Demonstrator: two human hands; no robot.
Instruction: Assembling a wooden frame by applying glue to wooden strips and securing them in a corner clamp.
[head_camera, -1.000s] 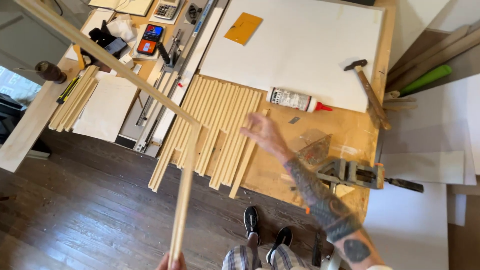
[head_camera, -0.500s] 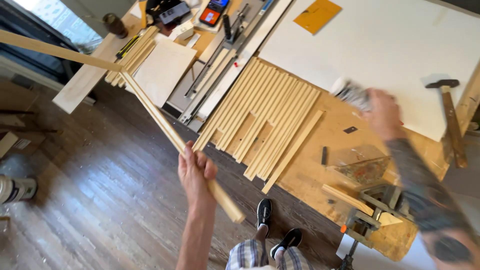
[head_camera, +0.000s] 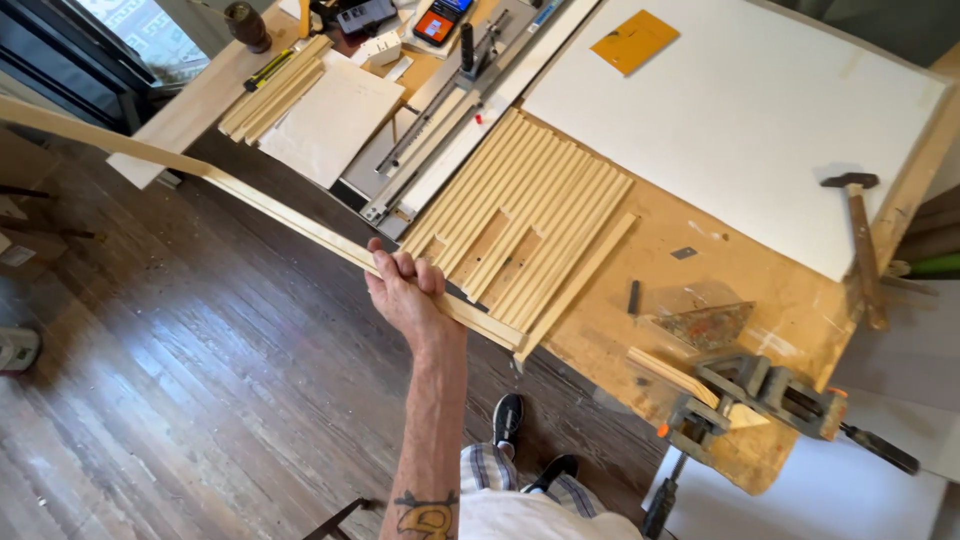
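One hand, your left (head_camera: 405, 290), was clamped around the long wooden strip (head_camera: 250, 195), whose length ran from far left to the row of strips (head_camera: 525, 215) on the bench (head_camera: 700, 300), your right out of view

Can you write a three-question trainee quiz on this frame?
1. True or false: the left hand grips the long pale wooden strip.
2. What lies at the white board's right edge: A a hammer, B a saw, C a drill?
3. Which hand is out of view?

Key: 1 true. 2 A. 3 The right hand.
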